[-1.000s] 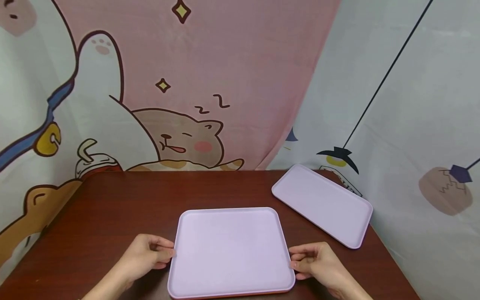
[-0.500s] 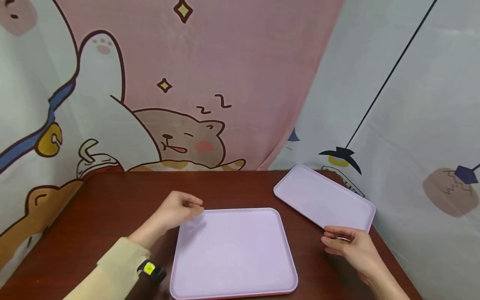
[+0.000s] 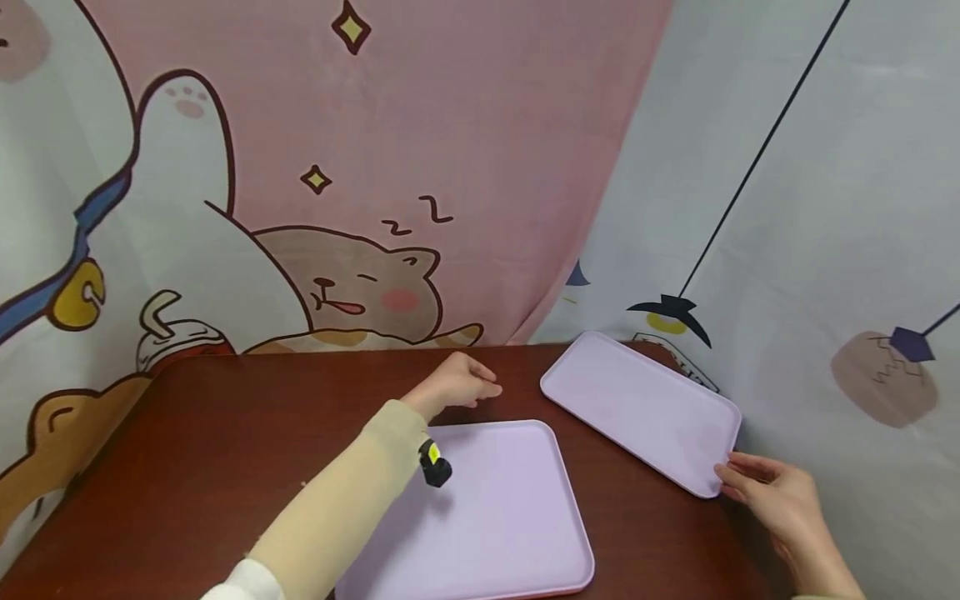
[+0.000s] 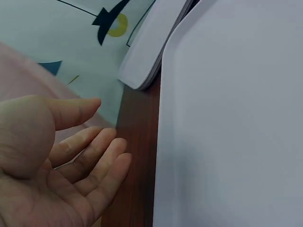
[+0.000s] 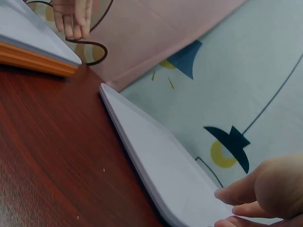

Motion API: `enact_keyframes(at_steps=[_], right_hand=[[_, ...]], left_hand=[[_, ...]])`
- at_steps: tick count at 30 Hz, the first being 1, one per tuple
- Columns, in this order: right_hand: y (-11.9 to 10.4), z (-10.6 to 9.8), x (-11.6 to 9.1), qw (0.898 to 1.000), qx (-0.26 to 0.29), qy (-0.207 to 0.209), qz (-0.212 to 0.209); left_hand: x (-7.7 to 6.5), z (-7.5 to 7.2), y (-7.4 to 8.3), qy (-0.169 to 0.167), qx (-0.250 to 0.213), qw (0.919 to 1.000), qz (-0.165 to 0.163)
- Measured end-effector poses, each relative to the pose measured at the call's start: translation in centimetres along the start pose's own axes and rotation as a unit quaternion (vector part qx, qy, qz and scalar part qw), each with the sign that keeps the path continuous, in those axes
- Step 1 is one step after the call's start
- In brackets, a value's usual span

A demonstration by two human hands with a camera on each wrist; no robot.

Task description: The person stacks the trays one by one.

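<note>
In the head view, a large pale lilac rectangular tray [image 3: 495, 508] lies on the table's near middle. A narrower pale lilac tray [image 3: 645, 408] sits at an angle at the back right; the right wrist view shows layered edges along its side. My right hand [image 3: 780, 500] is at this tray's near right corner, thumb and fingertips right at the rim. My left hand [image 3: 453, 383] is over the table behind the large tray, palm facing right, fingers loosely bent, with nothing in it. The left forearm covers part of the large tray.
The dark red-brown table [image 3: 225, 450] meets a printed cartoon curtain [image 3: 480, 167] at its back and sides. Orange layers [image 5: 38, 60] show beneath the large tray's rim. A small black device [image 3: 435, 467] is worn at my left wrist.
Both hands have left the large tray's sides. My left hand has moved forward and right, past its back edge. My right hand has moved right to the narrow tray's near corner.
</note>
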State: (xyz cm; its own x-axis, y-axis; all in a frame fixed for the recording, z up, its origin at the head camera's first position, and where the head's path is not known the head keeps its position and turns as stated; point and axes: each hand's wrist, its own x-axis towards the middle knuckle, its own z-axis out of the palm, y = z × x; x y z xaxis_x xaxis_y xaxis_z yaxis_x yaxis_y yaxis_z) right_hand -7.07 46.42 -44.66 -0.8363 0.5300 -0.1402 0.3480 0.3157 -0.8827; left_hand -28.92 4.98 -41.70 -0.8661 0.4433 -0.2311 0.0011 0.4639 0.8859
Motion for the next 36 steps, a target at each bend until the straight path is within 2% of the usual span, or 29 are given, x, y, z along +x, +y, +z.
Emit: enact_keyframes(at_steps=[7, 11, 15, 18, 22, 25, 28, 36], right_hand=[[1.2, -0.3, 0.6, 1.000, 0.001, -0.010, 0.021], [1.6, -0.6, 0.8, 0.999, 0.029, -0.024, 0.039], [1.7, -0.8, 1.0, 0.995, 0.075, -0.048, 0.054], [1.5, -0.8, 1.3, 0.990, 0.107, -0.061, 0.067], [1.2, -0.9, 1.5, 0.985, 0.135, -0.070, 0.082], [1.2, -0.8, 1.6, 0.985, 0.134, -0.070, 0.089], [1.2, -0.7, 1.7, 0.986, 0.124, -0.064, 0.088], [1.1, -0.6, 1.7, 0.987, 0.121, -0.053, 0.087]], left_hand=[[4.1, 4.1, 1.8, -0.029, -0.007, 0.9995, 0.008], [5.6, 6.3, 2.5, -0.041, -0.020, 0.9988, 0.017], [6.8, 7.7, 2.9, -0.039, -0.022, 0.9989, 0.012], [7.6, 8.1, 2.9, -0.023, -0.013, 0.9995, 0.016], [8.4, 8.4, 2.9, 0.007, 0.033, 0.9991, 0.025], [8.6, 8.4, 2.7, 0.029, 0.069, 0.9971, 0.014], [8.9, 8.5, 2.6, 0.030, 0.096, 0.9949, 0.002], [9.1, 8.8, 2.8, 0.060, 0.147, 0.9873, 0.006]])
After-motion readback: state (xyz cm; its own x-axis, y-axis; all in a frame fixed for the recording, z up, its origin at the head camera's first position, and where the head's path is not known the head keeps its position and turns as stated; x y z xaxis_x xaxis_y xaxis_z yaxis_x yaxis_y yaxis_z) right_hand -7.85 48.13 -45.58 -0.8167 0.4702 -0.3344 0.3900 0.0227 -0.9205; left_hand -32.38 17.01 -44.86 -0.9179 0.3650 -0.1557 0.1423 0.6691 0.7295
